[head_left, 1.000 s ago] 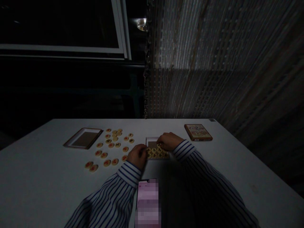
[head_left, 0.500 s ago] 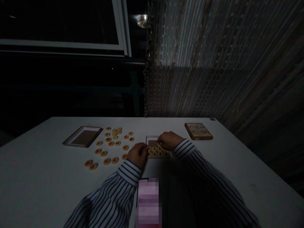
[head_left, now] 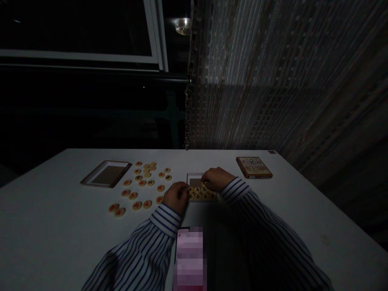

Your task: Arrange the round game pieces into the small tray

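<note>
A shallow open box (head_left: 194, 176) stands in front of me, with rows of round wooden Chinese chess pieces (head_left: 197, 190) bearing dark characters along its near side. My right hand (head_left: 218, 179) reaches over the box's right side, fingers pinched on a chess piece (head_left: 203, 184) above the rows. At the left wall my left hand (head_left: 176, 197) is curled closed, its fingertips by the end of the rows. What it grips is hidden. Left of the box, several loose pieces (head_left: 142, 183) are spread on the white table (head_left: 75, 226), most with red characters, some dark-marked or blank.
Farther left lies another shallow open tray or lid (head_left: 106, 174). A printed box (head_left: 254, 167) is at the right rear. At my near edge is a pink pixelated patch (head_left: 190, 258). Behind the table hang a bead-string curtain (head_left: 242, 81) and a dark window (head_left: 75, 28).
Almost nothing differs; the view has shifted very slightly. Both hands stay at the box in the same poses, and the loose pieces lie as before.
</note>
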A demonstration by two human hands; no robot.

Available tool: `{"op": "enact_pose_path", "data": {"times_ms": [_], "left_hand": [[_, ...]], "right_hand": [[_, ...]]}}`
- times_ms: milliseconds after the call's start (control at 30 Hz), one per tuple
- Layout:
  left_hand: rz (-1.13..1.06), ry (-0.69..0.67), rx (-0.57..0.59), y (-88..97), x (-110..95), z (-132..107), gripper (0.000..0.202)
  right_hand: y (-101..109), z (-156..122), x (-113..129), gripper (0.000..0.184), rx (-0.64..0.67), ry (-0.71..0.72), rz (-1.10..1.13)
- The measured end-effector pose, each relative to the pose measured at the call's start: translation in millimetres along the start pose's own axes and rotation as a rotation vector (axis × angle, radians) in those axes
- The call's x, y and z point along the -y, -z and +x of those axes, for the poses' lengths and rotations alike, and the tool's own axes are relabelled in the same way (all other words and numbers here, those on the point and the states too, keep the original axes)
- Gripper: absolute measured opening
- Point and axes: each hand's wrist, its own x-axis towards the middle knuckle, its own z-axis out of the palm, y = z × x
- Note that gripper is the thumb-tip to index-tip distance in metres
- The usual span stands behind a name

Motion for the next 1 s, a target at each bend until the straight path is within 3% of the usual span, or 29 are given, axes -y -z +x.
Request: {"op": "enact_pose_path", "data": {"times_ms": [400,733,1000], "left_hand": [[-0.012,0.011,-0.032,1.0,-2,0,0.02],[-0.034,0.021,-0.059,9.5,2,3,0.022],[-0.087,0.044,-0.125,17.1,-11,-2,0.021]], "right_hand": [[8,-4,0,0.03,-0.021,0.008,-0.001],[45,-31,-9,0.031,-0.236,-0.085,-0.021],[49,-34,-2,0.032,-0.275,-0.032,0.005]]}}
